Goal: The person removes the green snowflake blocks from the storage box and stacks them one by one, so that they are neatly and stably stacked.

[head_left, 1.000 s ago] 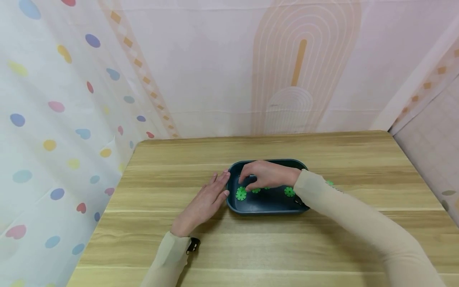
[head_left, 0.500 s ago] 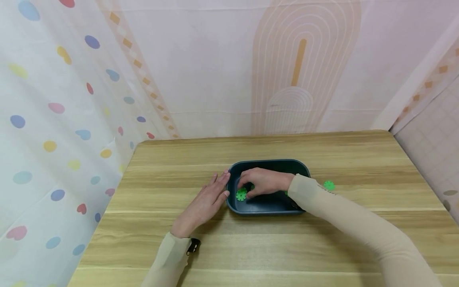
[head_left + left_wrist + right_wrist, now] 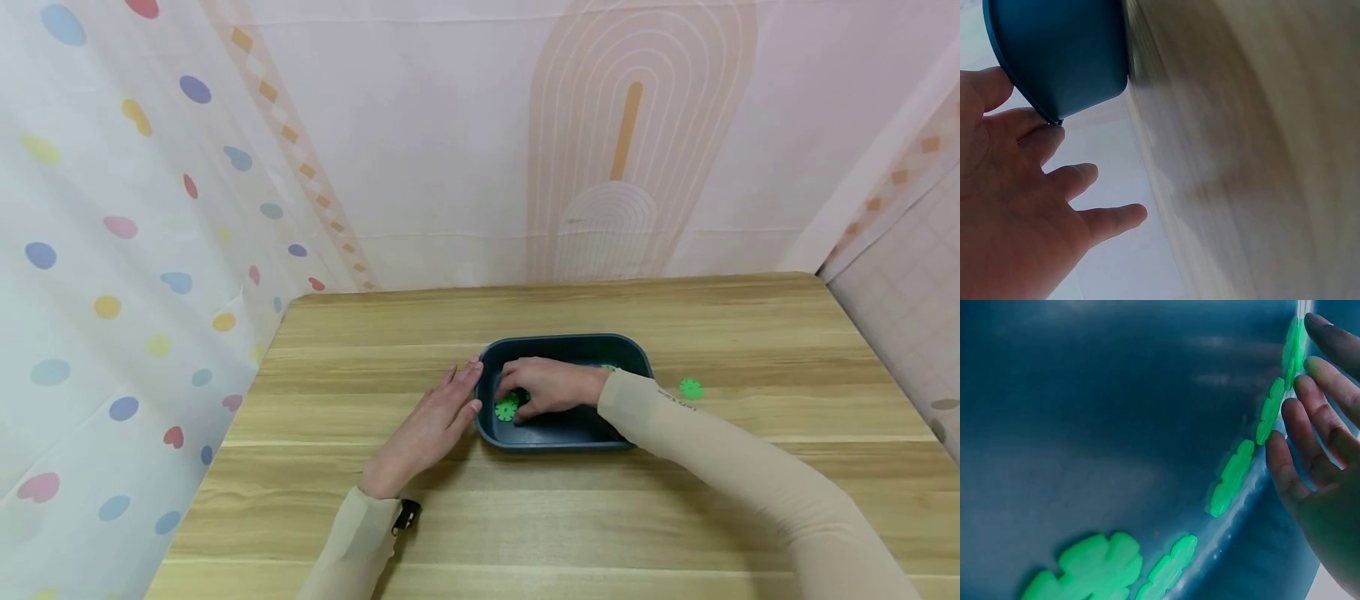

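My left hand [image 3: 426,425] lies at the left end of a dark blue oblong tray [image 3: 558,445]. In the left wrist view its fairly straight fingers [image 3: 1072,180] are spread, and some touch the tray's rim. My right hand [image 3: 553,384] is down inside the tray's left part, thumb and fingers apart around a green notched disc [image 3: 506,409]. The right wrist view has the fingertips close to upper green discs [image 3: 1270,412], holding none visibly. More green pieces, among them a larger-looking disc [image 3: 1088,569], lie on the tray floor. My right forearm hides part of the tray.
One green disc [image 3: 691,388] lies on the wooden table [image 3: 360,350], right of the tray. A patterned curtain [image 3: 450,167] hangs behind the table's back edge, and a dotted one [image 3: 150,358] along its left side.
My right hand has moved lower and slightly left in the tray, over the left-hand discs. The table disc at right has come into fuller view. My left hand has stayed in place.
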Action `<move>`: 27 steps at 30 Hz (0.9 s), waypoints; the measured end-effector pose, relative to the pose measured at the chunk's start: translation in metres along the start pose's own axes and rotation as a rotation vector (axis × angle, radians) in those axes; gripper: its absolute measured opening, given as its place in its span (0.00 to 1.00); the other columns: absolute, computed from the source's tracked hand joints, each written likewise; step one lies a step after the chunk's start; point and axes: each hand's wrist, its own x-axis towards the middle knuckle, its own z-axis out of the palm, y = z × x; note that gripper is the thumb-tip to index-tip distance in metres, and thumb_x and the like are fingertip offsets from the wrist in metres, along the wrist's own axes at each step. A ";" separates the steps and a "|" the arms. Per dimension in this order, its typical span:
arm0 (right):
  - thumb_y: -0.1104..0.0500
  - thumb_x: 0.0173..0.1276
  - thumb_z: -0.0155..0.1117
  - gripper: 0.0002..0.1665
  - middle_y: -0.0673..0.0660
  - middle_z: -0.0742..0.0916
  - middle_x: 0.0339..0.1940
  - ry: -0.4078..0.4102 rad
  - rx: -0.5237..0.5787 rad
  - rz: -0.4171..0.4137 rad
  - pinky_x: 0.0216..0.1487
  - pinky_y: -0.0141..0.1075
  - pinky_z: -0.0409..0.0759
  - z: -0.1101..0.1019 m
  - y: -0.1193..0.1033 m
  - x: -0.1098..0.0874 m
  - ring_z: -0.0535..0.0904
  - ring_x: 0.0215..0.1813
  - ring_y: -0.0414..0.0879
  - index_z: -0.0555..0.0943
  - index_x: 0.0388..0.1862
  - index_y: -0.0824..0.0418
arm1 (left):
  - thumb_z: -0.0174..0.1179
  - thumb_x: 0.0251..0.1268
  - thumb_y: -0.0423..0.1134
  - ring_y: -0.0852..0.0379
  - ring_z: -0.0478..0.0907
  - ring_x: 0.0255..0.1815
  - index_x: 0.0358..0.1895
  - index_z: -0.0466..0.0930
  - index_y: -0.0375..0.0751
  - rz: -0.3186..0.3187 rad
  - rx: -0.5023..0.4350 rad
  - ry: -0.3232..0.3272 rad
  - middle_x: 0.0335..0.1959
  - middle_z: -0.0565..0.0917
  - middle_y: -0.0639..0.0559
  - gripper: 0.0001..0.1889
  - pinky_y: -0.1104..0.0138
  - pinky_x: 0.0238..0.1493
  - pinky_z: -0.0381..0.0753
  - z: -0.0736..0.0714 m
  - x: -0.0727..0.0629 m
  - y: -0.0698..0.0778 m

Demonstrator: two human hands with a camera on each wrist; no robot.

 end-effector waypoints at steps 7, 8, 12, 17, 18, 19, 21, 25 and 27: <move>0.54 0.68 0.76 0.20 0.53 0.83 0.60 0.004 -0.013 0.015 0.68 0.42 0.75 0.001 0.000 0.000 0.78 0.61 0.46 0.87 0.57 0.57 | 0.41 0.87 0.51 0.37 0.45 0.84 0.85 0.50 0.45 -0.002 -0.008 -0.001 0.85 0.50 0.52 0.31 0.30 0.72 0.55 -0.001 0.000 0.001; 0.54 0.68 0.76 0.20 0.53 0.83 0.60 0.005 -0.015 0.017 0.68 0.42 0.75 0.002 0.000 0.000 0.78 0.61 0.46 0.88 0.57 0.56 | 0.41 0.87 0.51 0.37 0.45 0.84 0.85 0.50 0.45 -0.002 -0.008 0.000 0.85 0.50 0.52 0.31 0.30 0.72 0.55 -0.001 0.000 0.000; 0.55 0.68 0.76 0.18 0.53 0.83 0.59 0.007 -0.024 0.018 0.68 0.42 0.75 0.002 0.000 0.001 0.78 0.60 0.45 0.88 0.55 0.56 | 0.41 0.87 0.51 0.37 0.45 0.84 0.85 0.50 0.45 -0.002 -0.004 0.000 0.85 0.50 0.52 0.31 0.29 0.72 0.55 0.000 0.000 0.000; 0.55 0.68 0.76 0.17 0.50 0.83 0.57 0.000 -0.033 0.023 0.68 0.41 0.75 0.002 -0.001 0.001 0.77 0.58 0.43 0.88 0.54 0.54 | 0.41 0.87 0.52 0.37 0.44 0.84 0.85 0.49 0.46 -0.002 -0.004 -0.001 0.85 0.49 0.53 0.32 0.29 0.72 0.54 0.000 0.000 0.000; 0.55 0.68 0.76 0.16 0.50 0.83 0.56 -0.002 -0.032 0.024 0.67 0.40 0.75 0.002 -0.001 0.001 0.77 0.57 0.43 0.88 0.54 0.54 | 0.41 0.87 0.52 0.37 0.44 0.84 0.85 0.49 0.46 -0.002 -0.005 -0.002 0.85 0.49 0.53 0.32 0.29 0.72 0.54 0.000 0.000 0.000; 0.55 0.68 0.76 0.16 0.49 0.83 0.55 -0.004 -0.030 0.026 0.67 0.40 0.75 0.002 -0.001 0.001 0.77 0.56 0.42 0.88 0.54 0.54 | 0.40 0.87 0.52 0.38 0.44 0.84 0.85 0.49 0.46 -0.002 -0.006 -0.005 0.85 0.49 0.53 0.32 0.30 0.72 0.54 -0.001 0.000 0.000; 0.55 0.68 0.75 0.16 0.48 0.82 0.54 -0.007 -0.022 0.027 0.66 0.39 0.75 0.001 -0.002 0.001 0.76 0.54 0.41 0.87 0.54 0.53 | 0.40 0.87 0.52 0.37 0.44 0.84 0.85 0.49 0.45 0.002 -0.005 -0.006 0.85 0.49 0.53 0.31 0.29 0.72 0.54 -0.001 0.000 0.000; 0.55 0.69 0.75 0.17 0.48 0.82 0.53 -0.001 -0.005 0.026 0.63 0.36 0.77 -0.001 -0.002 -0.001 0.77 0.52 0.39 0.87 0.55 0.55 | 0.40 0.87 0.51 0.37 0.45 0.84 0.84 0.49 0.45 0.006 0.000 -0.003 0.85 0.50 0.52 0.31 0.29 0.72 0.55 -0.001 -0.001 -0.001; 0.55 0.69 0.74 0.17 0.48 0.83 0.52 0.004 0.007 0.027 0.61 0.35 0.78 -0.005 -0.003 -0.003 0.78 0.51 0.39 0.86 0.56 0.55 | 0.41 0.87 0.51 0.36 0.45 0.84 0.84 0.50 0.44 0.008 0.001 0.001 0.85 0.50 0.51 0.31 0.30 0.72 0.55 -0.001 0.000 -0.001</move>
